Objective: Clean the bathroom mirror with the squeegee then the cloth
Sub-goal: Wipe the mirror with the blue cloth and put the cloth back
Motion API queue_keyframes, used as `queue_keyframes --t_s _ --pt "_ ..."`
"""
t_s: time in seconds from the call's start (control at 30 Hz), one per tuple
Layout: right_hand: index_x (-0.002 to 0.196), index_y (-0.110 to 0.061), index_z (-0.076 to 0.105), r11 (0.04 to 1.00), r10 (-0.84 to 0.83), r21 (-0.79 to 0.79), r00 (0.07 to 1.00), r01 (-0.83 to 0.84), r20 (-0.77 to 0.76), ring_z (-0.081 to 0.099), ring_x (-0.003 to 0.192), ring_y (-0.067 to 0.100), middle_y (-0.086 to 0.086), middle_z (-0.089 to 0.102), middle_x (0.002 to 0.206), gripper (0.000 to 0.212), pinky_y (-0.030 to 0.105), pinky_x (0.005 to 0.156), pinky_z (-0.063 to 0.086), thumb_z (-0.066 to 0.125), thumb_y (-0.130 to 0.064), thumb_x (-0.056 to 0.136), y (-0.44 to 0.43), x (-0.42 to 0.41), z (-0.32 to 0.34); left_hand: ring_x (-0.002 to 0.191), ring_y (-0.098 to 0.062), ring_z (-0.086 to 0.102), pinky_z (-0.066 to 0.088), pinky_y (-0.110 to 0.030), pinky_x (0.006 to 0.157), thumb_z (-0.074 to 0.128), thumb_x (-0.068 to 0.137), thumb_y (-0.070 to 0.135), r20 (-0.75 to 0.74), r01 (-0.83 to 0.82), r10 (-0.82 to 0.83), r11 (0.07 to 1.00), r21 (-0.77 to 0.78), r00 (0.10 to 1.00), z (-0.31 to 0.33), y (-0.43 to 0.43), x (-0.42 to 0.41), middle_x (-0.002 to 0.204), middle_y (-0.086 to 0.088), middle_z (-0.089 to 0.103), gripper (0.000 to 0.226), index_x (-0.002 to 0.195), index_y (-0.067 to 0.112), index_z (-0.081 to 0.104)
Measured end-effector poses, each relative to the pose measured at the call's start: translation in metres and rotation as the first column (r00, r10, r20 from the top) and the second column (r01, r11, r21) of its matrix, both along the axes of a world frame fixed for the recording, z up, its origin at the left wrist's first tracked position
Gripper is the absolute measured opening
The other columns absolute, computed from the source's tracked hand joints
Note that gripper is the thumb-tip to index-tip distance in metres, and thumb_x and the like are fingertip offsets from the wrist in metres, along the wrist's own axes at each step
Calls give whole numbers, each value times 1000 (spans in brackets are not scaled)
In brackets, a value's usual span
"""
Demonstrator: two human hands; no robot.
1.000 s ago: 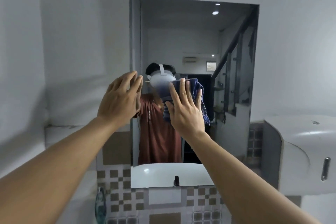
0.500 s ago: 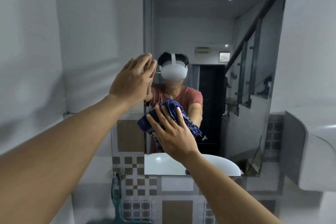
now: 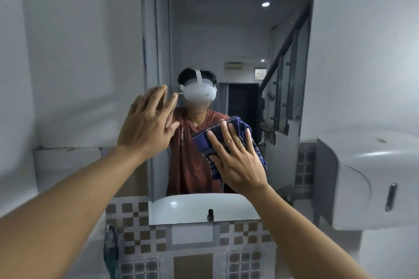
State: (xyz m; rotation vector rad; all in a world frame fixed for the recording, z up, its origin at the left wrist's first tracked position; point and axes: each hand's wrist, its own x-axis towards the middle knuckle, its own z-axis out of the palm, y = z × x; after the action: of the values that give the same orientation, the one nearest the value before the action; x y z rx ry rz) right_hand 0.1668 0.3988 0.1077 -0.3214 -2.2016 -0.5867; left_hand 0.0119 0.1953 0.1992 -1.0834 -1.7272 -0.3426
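Head view, facing the wall.

Rectangular frameless wall mirror (image 3: 226,29): mounted upright on the grey-white painted wall (image 3: 68,52). Its lower edge sits just above a band of brown-and-white checked tiles (image 3: 140,233).

Dark blue cloth with pale stripes (image 3: 241,124): bunched and flat against the glass in the mirror's lower middle, a little right of centre. Folds stick out above and to both sides of the hand covering it, and a frayed corner hangs down on the right.

Right hand (image 3: 238,161): palm laid over the cloth, fingers straight and spread, pressing the cloth onto the glass. No curl round the fabric is visible; the thumb is partly hidden at the cloth's lower left edge.

Left hand (image 3: 147,124): raised at the mirror's left edge, level with the cloth or slightly higher. Fingers straight and loosely fanned, holding nothing. Its reflection sits directly behind the fingertips, but I cannot tell whether they touch the glass.

Reflection: a person in a rust-red shirt wearing a white headset, a white basin with a black tap, a dark stair rail and ceiling spotlights.

White plastic wall dispenser (image 3: 362,176): just right of the mirror, apart from both hands.

Teal object (image 3: 111,249): low at left, against the tiles. Too blurred to identify.
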Motion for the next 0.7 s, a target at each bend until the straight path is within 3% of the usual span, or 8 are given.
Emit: queue_keyframes --t_s 0.13,0.23,0.33,0.53,0.7 --pt "162 -25 13 998 -23 -56 999 22 -30 5 156 28 13 8 169 60 58 124 3 15 -48 106 18 23 9 150 -41 24 28 -61 119 60 92 33 31 2 -3 1000 26 1000 -6 7 -1 163 -20 26 72 156 13 35" --pt "162 -25 8 989 -63 -140 991 47 -115 -6 156 28 12 -1 169 65 58 124 1 15 -56 105 29 32 12 150 -42 23 25 -63 118 64 91 34 32 -14 13 999 33 999 -7 8 0 163 -21 25 74 156 13 35" --pt "161 -28 -1 964 -128 -257 966 68 -225 -14 155 26 10 -12 169 73 54 124 -8 15 -65 101 41 40 11 145 -45 28 28 -64 115 67 90 34 20 -37 36 998 57 999 -8 8 2 158 -24 29 73 153 12 38" --pt "161 -30 -5 896 -191 -443 913 12 -361 -17 154 26 11 -12 168 73 54 124 -6 21 -63 102 59 51 -14 146 -44 28 34 -65 112 66 90 34 28 -13 11 998 65 1000 -8 8 -5 158 -22 29 73 154 16 36" --pt "154 -40 -22 853 -133 -510 902 -107 -411 -23 153 20 5 -21 167 71 45 123 17 20 -63 102 52 49 -53 148 -42 25 32 -64 113 59 92 38 -8 10 -10 997 70 1000 -11 8 -11 159 -22 28 71 155 16 35"
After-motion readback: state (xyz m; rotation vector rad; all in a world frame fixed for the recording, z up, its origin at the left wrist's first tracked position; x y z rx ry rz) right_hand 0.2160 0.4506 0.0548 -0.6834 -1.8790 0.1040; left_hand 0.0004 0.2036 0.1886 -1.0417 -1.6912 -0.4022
